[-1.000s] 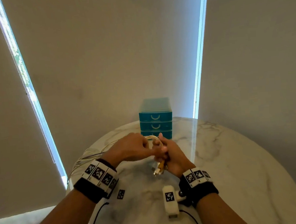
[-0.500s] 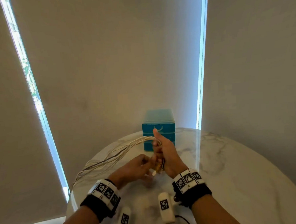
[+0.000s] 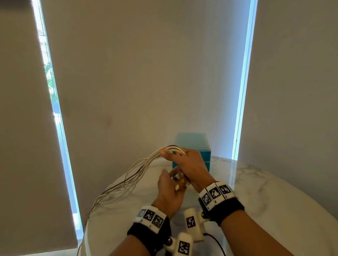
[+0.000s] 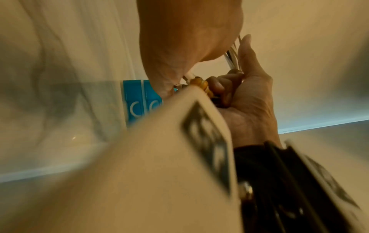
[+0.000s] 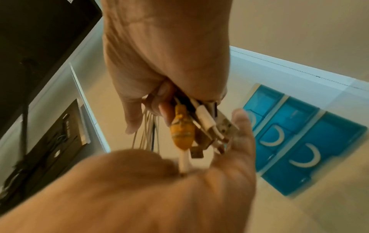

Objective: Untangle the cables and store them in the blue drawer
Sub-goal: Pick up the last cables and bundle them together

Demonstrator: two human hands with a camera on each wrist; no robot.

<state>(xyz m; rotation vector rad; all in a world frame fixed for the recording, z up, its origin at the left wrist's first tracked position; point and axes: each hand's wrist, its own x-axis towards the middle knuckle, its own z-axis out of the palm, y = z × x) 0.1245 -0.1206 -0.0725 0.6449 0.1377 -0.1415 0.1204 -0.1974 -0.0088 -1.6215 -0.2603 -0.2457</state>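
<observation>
My right hand (image 3: 189,166) grips the cables (image 3: 135,174) by their connector ends; my left hand (image 3: 169,189), fingers relaxed, cups those plugs from below. The strands trail left off the table (image 3: 269,200), unsorted. The blue drawer (image 3: 204,155) unit beyond stands closed, so storage remains.

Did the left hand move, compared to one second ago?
Yes. The left hand dropped from level beside the right hand to below it, nearer the table edge, while the right hand rose to the blue drawer unit's top.
</observation>
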